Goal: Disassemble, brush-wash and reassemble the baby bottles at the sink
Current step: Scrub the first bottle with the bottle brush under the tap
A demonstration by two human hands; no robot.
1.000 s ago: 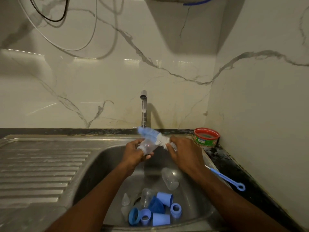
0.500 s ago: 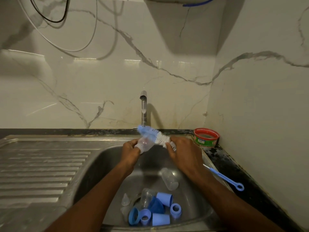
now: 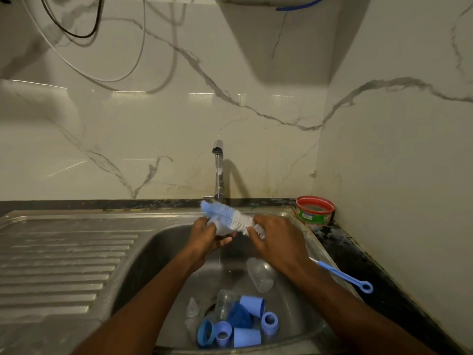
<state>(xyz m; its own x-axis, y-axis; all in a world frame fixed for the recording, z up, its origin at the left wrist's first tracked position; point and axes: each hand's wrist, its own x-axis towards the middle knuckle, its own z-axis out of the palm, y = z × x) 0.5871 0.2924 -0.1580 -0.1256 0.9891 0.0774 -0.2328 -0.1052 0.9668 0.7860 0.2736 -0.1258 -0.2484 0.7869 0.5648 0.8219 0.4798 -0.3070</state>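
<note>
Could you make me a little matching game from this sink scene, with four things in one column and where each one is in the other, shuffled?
Things:
1. blue-and-white bristle bottle brush
2. red-rimmed green round tin
3. thin blue plastic loop-ended brush handle
4. clear plastic bottle body lying on its side

Places:
A. on the dark counter in the corner
B. down in the steel sink basin
C. held in the right hand
D. lying on the sink's right edge

Pairs: 1-C, 2-A, 3-D, 4-B
</note>
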